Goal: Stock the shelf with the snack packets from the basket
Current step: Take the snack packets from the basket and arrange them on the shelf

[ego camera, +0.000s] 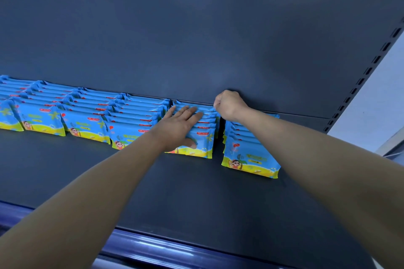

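The left grip lay flat and open on the packet row, likely steadying it upright, while the right grip curled at its rear, hold unclear.

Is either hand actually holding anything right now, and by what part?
The right hand appears to pinch the rear packet of a row by its top edge. The left hand holds nothing; it lies flat on that row.
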Action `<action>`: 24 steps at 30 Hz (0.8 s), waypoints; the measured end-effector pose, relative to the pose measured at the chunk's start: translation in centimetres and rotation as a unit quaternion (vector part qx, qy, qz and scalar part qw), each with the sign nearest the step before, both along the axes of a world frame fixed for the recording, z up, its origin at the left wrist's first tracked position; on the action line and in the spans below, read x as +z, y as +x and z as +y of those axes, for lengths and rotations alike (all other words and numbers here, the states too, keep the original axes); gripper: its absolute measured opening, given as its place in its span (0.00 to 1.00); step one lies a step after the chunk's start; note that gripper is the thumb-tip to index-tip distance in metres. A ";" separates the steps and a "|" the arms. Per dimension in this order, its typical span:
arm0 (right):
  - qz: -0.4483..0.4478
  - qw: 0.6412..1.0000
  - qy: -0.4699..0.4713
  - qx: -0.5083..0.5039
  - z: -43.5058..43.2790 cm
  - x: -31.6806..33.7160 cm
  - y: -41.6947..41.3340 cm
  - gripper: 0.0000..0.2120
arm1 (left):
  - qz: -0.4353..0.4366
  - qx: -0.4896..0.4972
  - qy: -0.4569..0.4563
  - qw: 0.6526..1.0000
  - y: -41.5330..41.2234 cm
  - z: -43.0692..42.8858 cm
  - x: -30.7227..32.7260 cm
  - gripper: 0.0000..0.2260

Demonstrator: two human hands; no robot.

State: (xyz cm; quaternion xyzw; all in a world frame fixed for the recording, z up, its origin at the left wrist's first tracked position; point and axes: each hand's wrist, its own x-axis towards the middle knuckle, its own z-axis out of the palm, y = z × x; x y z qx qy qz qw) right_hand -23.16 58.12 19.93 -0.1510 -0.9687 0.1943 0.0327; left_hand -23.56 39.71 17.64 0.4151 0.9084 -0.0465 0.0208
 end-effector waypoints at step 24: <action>0.049 0.999 0.001 0.019 0.5 0.8 0.8 0.12 | 0.047 -0.018 -0.054 0.997 -0.1 -0.2 0.1 0.46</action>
